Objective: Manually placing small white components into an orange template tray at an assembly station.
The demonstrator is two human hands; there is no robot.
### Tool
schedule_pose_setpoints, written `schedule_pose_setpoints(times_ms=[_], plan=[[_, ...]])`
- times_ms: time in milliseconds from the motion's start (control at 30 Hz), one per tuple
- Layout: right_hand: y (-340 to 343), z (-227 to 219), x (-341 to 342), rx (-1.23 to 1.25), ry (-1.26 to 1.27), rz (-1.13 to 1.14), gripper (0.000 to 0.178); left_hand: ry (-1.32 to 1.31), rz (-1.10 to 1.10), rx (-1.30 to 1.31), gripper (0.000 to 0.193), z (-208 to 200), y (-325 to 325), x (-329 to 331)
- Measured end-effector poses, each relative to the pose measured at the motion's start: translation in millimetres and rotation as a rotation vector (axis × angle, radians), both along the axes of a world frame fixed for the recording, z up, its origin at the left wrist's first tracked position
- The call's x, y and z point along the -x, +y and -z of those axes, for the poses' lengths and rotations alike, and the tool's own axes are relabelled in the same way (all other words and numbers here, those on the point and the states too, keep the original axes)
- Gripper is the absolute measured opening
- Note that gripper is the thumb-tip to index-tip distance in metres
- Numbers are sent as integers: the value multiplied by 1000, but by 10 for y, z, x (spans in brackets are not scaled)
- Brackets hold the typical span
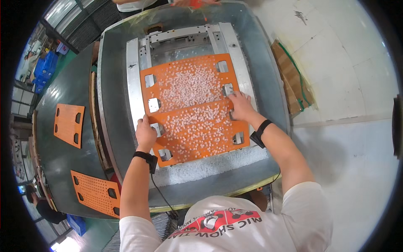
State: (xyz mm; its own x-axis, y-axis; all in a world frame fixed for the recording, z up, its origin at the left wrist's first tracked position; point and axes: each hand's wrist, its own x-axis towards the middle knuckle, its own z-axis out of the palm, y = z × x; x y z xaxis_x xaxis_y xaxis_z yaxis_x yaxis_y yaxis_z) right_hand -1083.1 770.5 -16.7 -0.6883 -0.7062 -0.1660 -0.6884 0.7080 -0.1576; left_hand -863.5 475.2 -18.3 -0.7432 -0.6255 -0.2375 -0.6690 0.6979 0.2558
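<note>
Two orange perforated plates lie one behind the other on a metal frame [134, 75], with many small whitish pieces scattered over them. My left hand [146, 133] grips the left edge of the near orange plate [197, 156], close to where it meets the far orange plate [168, 67]. At the opposite side, my right hand [243, 107] has its fingers on the right edge by the same seam, partly covering a cutout. Metal blocks [154, 105] show through the cutouts near the plates' corners. The fingertips of both hands are partly hidden.
The frame sits inside a grey tub [113, 105], where a heap of white pieces [210, 168] lies along the near side. On a dark table [54, 164] at left are two more orange plates [69, 124]. Across the tub another person's hands [195, 3] show. Cardboard [289, 80] leans at right.
</note>
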Motion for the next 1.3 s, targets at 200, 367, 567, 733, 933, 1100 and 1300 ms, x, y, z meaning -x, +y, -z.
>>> schedule_pose_setpoints(times_ms=[200, 367, 567, 733, 933, 1100, 1300], plan=[[153, -9, 143, 184, -318, 120, 50, 217, -122, -363, 60, -95, 45, -76], [198, 24, 90, 486, -536, 363, 51, 543, -252, -427, 53, 187, -10, -282], [305, 169, 31, 660, -336, 516, 53, 340, -343, -602, 35, 167, 79, -364], [445, 246, -135, 777, -639, 589, 51, 430, -402, -720, 49, 351, 136, -536], [640, 457, -380, 850, -783, 661, 56, 572, -477, -817, 36, 343, 375, -578], [661, 381, -300, 861, -760, 606, 59, 544, -451, -773, 28, 276, 311, -491], [573, -152, -285, 928, -1076, 451, 49, 568, -433, -815, 36, -174, 35, -609]])
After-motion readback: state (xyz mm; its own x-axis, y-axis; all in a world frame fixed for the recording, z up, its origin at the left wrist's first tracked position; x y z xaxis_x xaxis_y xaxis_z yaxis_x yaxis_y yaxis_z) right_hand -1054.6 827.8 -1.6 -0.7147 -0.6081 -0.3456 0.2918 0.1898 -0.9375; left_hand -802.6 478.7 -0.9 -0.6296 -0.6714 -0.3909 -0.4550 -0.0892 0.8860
